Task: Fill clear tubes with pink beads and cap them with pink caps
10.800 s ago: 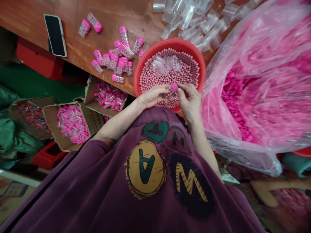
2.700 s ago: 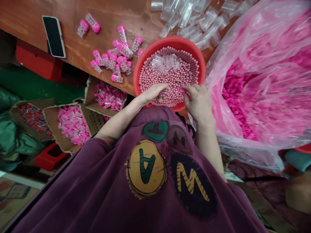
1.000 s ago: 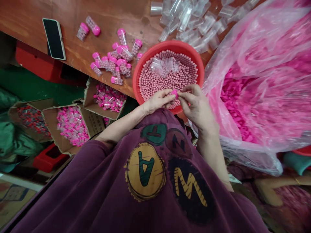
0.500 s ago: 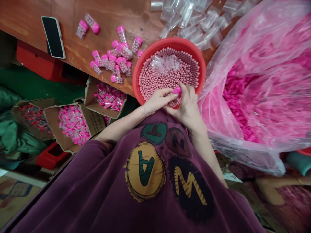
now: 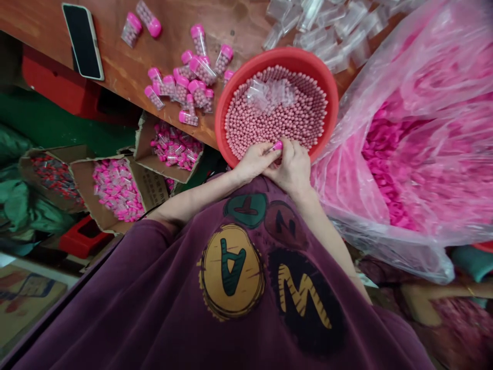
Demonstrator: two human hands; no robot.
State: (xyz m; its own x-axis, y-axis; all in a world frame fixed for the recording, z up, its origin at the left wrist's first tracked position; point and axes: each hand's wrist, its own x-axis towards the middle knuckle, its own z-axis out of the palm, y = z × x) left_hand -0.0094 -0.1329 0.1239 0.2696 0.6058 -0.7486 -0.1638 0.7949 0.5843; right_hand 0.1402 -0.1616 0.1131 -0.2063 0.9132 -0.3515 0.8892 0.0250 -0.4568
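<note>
At the near rim of the red bowl (image 5: 332, 97), both my hands come together around a small clear bottle with a pink cap (image 5: 278, 146). My left hand (image 5: 252, 162) is closed, thumb and fingers pinching at the cap's left side. Curled around the bottle from the right, my right hand (image 5: 295, 167) has its fingertips at the cap. The bottle's body is mostly hidden by my fingers. Pink beads (image 5: 269, 126) fill the bowl, and several clear empty tubes (image 5: 265, 95) lie on top of them.
Several capped bottles of beads (image 5: 198, 92) lie on the wooden table (image 5: 127, 67), near a phone (image 5: 82, 41). Clear tubes (image 5: 327, 31) are heaped behind the bowl. A plastic bag of pink caps (image 5: 389, 154) stands right. Cardboard boxes (image 5: 150, 180) sit lower left; another person's arm (image 5: 423, 303) shows lower right.
The camera view has shifted, so the bowl and table things appear slightly higher. My fingers have drawn closer around the pink cap, which now shows less.
</note>
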